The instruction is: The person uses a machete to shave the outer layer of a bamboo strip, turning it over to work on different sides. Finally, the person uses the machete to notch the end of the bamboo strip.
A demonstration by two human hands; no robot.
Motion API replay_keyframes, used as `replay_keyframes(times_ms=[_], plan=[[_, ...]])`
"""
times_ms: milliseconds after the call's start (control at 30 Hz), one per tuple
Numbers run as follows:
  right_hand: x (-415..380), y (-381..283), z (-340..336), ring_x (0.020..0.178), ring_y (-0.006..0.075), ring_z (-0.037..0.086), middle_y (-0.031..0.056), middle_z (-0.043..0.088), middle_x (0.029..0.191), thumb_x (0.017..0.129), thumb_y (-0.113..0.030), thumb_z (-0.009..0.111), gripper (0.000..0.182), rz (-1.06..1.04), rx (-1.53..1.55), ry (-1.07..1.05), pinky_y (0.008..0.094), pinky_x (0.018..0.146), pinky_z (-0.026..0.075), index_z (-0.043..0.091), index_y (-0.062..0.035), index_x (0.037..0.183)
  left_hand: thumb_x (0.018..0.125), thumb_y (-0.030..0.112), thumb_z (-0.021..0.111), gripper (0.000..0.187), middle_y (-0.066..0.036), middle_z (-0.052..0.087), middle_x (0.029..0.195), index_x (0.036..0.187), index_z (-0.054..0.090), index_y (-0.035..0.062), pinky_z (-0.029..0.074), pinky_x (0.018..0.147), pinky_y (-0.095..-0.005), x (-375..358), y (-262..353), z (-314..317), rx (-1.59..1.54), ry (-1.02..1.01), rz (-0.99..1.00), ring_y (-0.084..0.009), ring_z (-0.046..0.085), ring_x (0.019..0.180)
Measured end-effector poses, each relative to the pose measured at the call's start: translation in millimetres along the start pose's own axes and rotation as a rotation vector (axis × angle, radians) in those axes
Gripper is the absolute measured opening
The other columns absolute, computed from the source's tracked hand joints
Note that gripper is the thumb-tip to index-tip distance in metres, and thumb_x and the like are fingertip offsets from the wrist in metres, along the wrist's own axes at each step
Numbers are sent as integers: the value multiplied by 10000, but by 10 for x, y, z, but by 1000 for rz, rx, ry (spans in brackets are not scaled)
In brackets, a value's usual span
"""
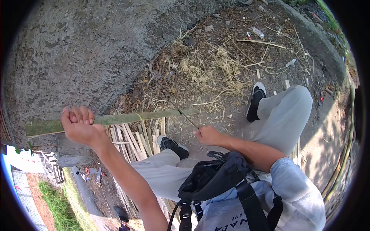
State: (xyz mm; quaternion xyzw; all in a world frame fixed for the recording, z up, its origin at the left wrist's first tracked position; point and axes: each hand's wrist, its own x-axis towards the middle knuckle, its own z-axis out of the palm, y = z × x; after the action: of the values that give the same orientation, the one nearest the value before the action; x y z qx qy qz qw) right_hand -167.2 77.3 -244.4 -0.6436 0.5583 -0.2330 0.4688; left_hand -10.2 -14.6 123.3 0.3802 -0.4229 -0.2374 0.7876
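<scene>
A long green split bamboo piece [127, 117] stretches across in front of me, from the far left to the middle. My left hand [81, 125] is closed round it near its left end, fingers curled over the upper edge. In my right hand [210, 135] is a knife [187, 117], its handle hidden in the fist. The thin dark blade points up and to the left and crosses the bamboo near its right end. Pale split bamboo strips [133, 140] lie in a pile on the ground under the bamboo, beside my left shoe [172, 147].
Dry straw and shavings [204, 71] cover the ground ahead, against a rough grey concrete surface [84, 57]. Plastic bottles [257, 33] and wood scraps litter the right. Long poles [343, 158] lie at the far right. Another person's dark shoe [120, 213] shows at lower left.
</scene>
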Motion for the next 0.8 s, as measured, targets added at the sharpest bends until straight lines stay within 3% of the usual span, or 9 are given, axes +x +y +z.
replay_keyframes(times_ms=[100, 200, 400, 500, 600, 700, 800], plan=[[-51, 213, 11, 842, 468, 632, 287, 647, 814, 868, -340, 584, 457, 205, -71, -115, 524, 817, 493, 627, 111, 922, 901, 177, 490, 381, 24, 244, 498, 586, 276, 155, 154, 382, -251, 114, 10, -249, -26, 14, -22, -79, 185, 412], [-67, 434, 133, 885, 445, 641, 263, 667, 867, 826, -327, 630, 420, 161, -170, -2, 488, 843, 503, 654, 80, 927, 903, 173, 480, 382, 20, 248, 491, 582, 274, 158, 153, 372, -248, 227, -4, -455, -46, 17, -28, -79, 180, 405], [-6, 329, -76, 831, 384, 663, 226, 669, 818, 767, -318, 666, 323, 394, -127, 56, 454, 765, 523, 676, -22, 897, 914, 157, 459, 382, 15, 253, 487, 580, 274, 160, 138, 353, -246, 526, -106, -896, -96, 7, -54, -78, 189, 394], [235, 298, -179, 766, 369, 665, 208, 659, 755, 771, -363, 672, 337, 563, -35, 96, 460, 707, 511, 662, -28, 806, 916, 150, 456, 381, 12, 259, 491, 579, 278, 160, 137, 352, -247, 586, -147, -973, -73, 56, -49, -77, 183, 387], [388, 105, -292, 825, 370, 667, 211, 664, 799, 805, -380, 636, 359, 466, -2, 126, 472, 773, 505, 676, -31, 878, 907, 140, 468, 383, 16, 254, 491, 576, 278, 161, 133, 354, -238, 615, -169, -1009, -55, 88, -27, -77, 177, 384], [434, 111, -274, 775, 382, 656, 207, 647, 746, 850, -387, 590, 372, 369, 106, 211, 491, 744, 496, 648, -26, 919, 906, 136, 470, 382, 19, 247, 491, 574, 283, 160, 130, 356, -233, 586, -164, -995, -33, 118, 7, -77, 175, 386], [460, 349, -102, 627, 336, 648, 183, 617, 667, 893, -347, 549, 344, 389, 188, 219, 472, 584, 492, 627, -21, 972, 908, 137, 468, 381, 23, 239, 492, 573, 287, 158, 132, 358, -231, 561, -164, -962, -34, 95, 13, -76, 171, 390]])
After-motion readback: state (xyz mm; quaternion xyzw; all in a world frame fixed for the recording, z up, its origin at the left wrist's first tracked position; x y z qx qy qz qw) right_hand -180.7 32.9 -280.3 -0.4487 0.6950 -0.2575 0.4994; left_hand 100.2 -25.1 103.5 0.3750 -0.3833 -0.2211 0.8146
